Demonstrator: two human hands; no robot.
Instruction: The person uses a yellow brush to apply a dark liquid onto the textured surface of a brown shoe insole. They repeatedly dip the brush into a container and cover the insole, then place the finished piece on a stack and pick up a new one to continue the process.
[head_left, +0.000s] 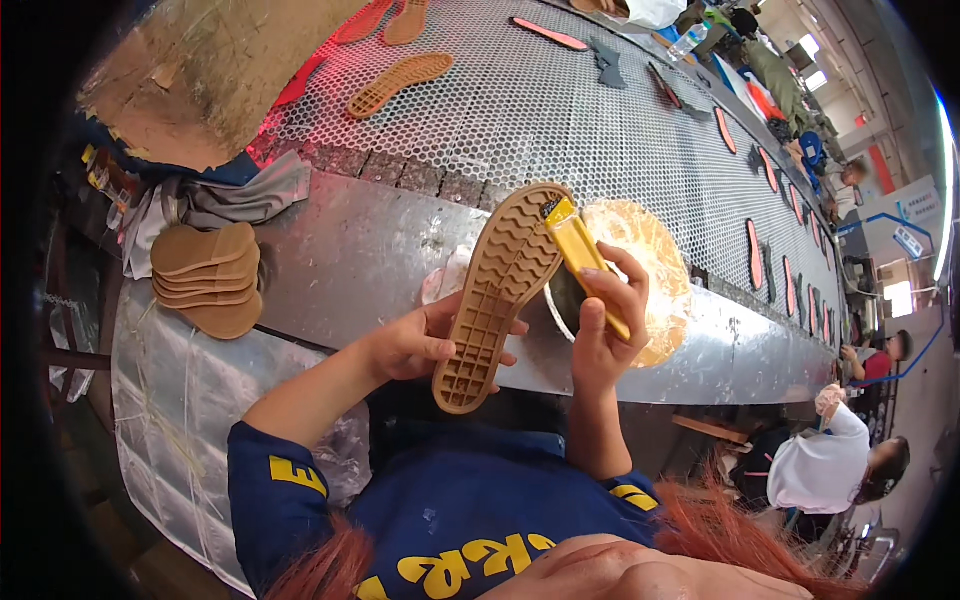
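Left hand point(413, 342) pinches brown treaded rubber sole point(505, 265); right hand point(615, 312) grips slim yellow brush point(580, 255)
Pressing sole's rim could twist it.

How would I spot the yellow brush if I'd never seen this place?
Start at the big honeycomb surface and the metal strip along its near edge. There, the person's right hand grips the yellow brush, its dark tip by the upper end of the tan sole in the left hand. Its straight, bright yellow handle sets it apart from the curved sole.
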